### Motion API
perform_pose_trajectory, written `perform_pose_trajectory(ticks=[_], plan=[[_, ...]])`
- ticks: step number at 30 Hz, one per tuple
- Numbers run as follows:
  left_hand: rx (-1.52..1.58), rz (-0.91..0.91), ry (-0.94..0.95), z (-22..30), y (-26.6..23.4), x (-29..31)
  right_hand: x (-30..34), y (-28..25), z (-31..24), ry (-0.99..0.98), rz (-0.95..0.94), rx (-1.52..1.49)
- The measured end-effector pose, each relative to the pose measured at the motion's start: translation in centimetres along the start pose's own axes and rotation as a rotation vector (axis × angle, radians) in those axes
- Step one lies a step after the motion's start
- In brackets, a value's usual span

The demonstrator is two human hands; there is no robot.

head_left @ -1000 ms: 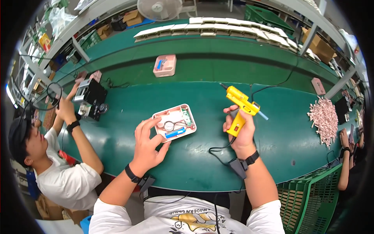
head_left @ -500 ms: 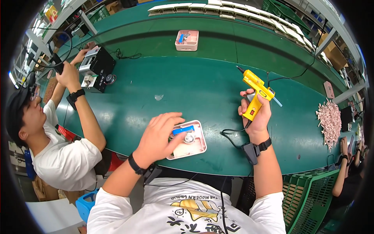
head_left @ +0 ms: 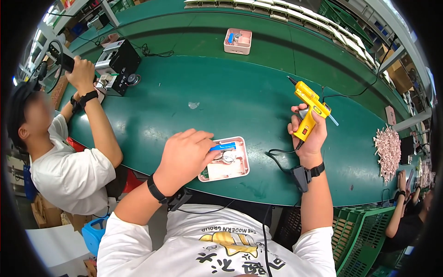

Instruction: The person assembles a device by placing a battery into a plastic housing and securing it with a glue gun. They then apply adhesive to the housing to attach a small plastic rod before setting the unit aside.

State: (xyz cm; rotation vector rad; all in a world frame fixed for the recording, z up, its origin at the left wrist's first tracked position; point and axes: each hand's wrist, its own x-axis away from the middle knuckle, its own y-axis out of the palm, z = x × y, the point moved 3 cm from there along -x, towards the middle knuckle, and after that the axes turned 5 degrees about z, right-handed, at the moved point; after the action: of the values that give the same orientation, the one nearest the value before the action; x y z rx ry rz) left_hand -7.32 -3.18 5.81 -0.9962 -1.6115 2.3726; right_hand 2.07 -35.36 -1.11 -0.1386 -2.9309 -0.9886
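The fingers of the left hand reach, bent, over the left side of a shallow, pale pink plastic housing with rounded corners. Their tips meet the near end of a bright blue cylindrical cell; whether they pinch it or only rest against it, I cannot tell. The right hand has its fingers wrapped around the handle of a yellow plastic glue gun, lifted above the worktop. Its black nozzle points away and to the left, and a translucent light-blue glue stick juts from its rear.

The housing lies open side up near the worktop's front edge, well apart from the gun. Inside it, just below the cell, sits a round silvery disc with thin dark wire, and a piece of green circuit board shows in the lower left corner. A black cable loops from the base of the gun's handle.

Farther out, a small clear scrap of film lies beyond the left hand. A second pale pink housing stands at the back, a black box-shaped device at the left, and a heap of small pale pink parts at the right.
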Motion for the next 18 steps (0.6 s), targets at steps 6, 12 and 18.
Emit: perform_pose_trajectory(ticks=[6,12,18], plan=[[-0.108,-0.302,-0.13,-0.2,0.9,-1.4,1.0,1.2,-0.5,-0.058,-0.054,0.07],[-0.105,-0.205,-0.057,-0.2,1.5,-0.1,6.0,5.3,-2.1,-0.01,-0.106,0.229],[0.034,-0.079,-0.02,0.0,-0.9,1.1,12.7,6.3,-2.9,0.128,-0.144,0.485]])
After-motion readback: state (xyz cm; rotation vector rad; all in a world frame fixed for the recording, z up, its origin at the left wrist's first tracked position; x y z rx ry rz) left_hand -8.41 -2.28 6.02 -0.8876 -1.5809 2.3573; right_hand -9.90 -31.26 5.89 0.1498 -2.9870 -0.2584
